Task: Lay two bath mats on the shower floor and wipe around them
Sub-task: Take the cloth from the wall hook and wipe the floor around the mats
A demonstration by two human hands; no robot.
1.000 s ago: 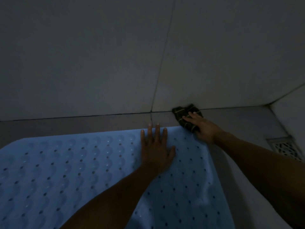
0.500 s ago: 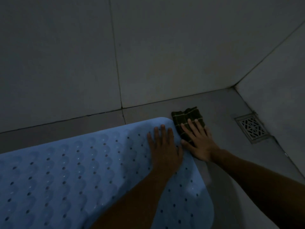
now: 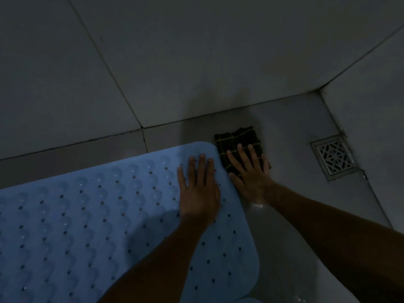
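A light blue bath mat [image 3: 91,219] with rows of small holes lies flat on the grey shower floor [image 3: 290,149]. My left hand [image 3: 200,189] presses flat on the mat near its far right corner, fingers straight. Just beyond that corner lies a dark folded cloth [image 3: 238,141] with thin pale stripes. My right hand [image 3: 251,173] presses down on the cloth with spread, straight fingers, on the floor beside the mat's right edge. A sliver of a second blue mat [image 3: 247,300] shows at the bottom edge.
A square metal floor drain [image 3: 333,158] sits at the right, close to the side wall. Tiled walls [image 3: 196,51] meet the floor just behind the mat and cloth. The floor by the mat's right edge looks wet and shiny.
My right hand has slid the cloth from the mat's far edge round its corner to the right side. The view has swung right, bringing the drain nearer the middle. My left hand stays pressed on the mat.
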